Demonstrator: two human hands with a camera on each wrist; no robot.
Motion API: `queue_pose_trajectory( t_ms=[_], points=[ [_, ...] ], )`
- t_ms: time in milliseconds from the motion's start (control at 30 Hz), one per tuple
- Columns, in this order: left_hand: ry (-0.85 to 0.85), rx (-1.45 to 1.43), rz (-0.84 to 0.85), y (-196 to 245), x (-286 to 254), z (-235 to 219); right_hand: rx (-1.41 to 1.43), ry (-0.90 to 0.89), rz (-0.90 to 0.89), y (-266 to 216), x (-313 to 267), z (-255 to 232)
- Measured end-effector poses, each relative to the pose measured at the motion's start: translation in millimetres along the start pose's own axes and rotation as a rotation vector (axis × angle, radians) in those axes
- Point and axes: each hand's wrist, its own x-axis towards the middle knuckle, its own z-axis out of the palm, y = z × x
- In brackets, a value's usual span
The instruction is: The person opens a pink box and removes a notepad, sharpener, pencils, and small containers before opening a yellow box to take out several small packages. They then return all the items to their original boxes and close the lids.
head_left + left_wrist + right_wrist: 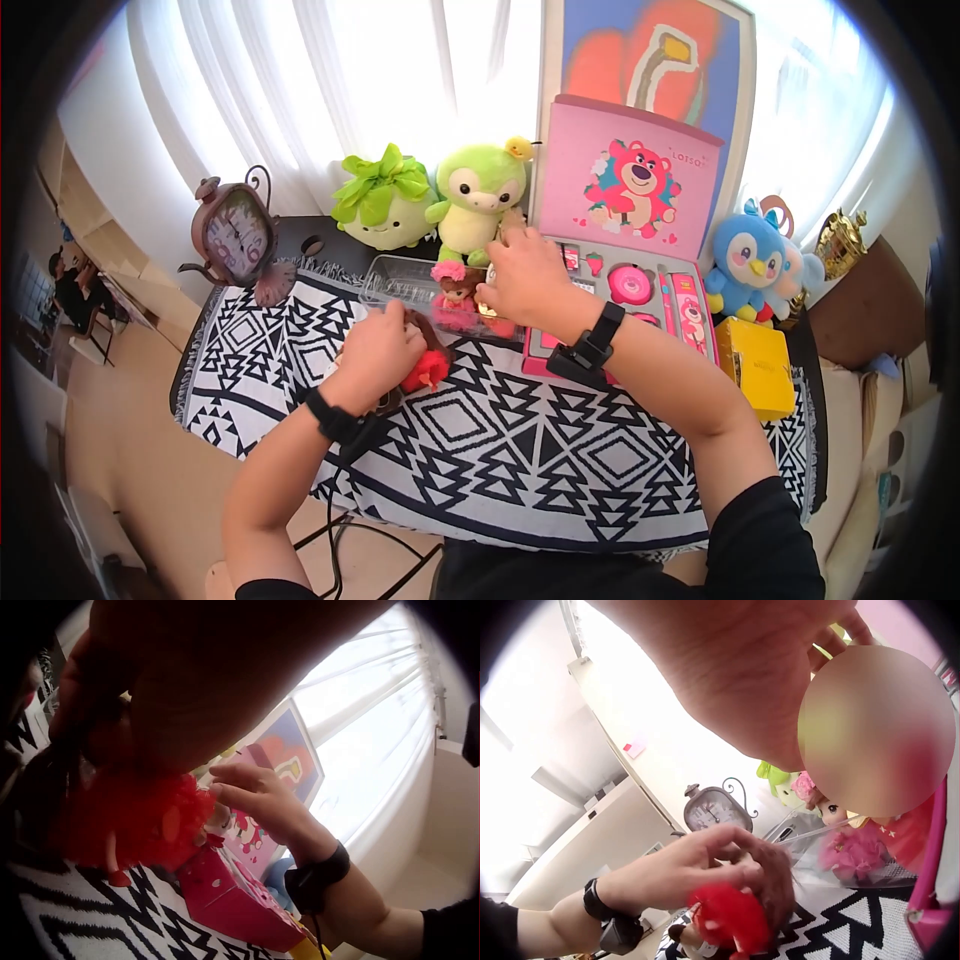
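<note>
Black sleeves sit closest, with both forearms reaching out over the patterned cloth. At the end of one, the left hand has its fingers curled round a red-skirted doll; the skirt spills out beside the grip on the near side, brown hair showing next to the fingers. Just beyond that grip lies the clear tray, and the doll is outside it, near its front edge.

The right hand is over the tray's other end, fingers reaching down at a red-dressed doll that appears to stand inside. A blurred patch covers the spot in the right wrist view, so whether those fingers pinch it or only touch it I cannot tell. Between the two hands, a pink doll sits in the tray; beside the right grip, on its outer side, is the pink box with its lid raised.

By my judgement, the step in hand is arranging dolls in the tray. The next move seems to call for a steady right hand, and for lifting the left-hand doll over the tray wall without knocking the pink one.
</note>
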Motion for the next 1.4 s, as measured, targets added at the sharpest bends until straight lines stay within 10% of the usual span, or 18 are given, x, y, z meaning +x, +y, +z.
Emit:
queue_pose_trajectory(
  t_ms=[267, 867, 1200, 1400],
  points=[
    [0.439, -0.110, 0.114, 1, 32, -53, 0.116, 0.074, -0.095, -3, -10, -5],
    [0.103, 0.007, 0.159, -12, 103, 13, 0.139, 0.084, -0.066, 19, -10, 12],
    [0.034, -0.481, 0.202, -41, 109, 41, 0.196, 0.039, -0.092, 17, -10, 19],
    [0.154, -0.216, 0.038, -77, 45, -37, 0.263, 0.107, -0.097, 21, -24, 7]
  ],
)
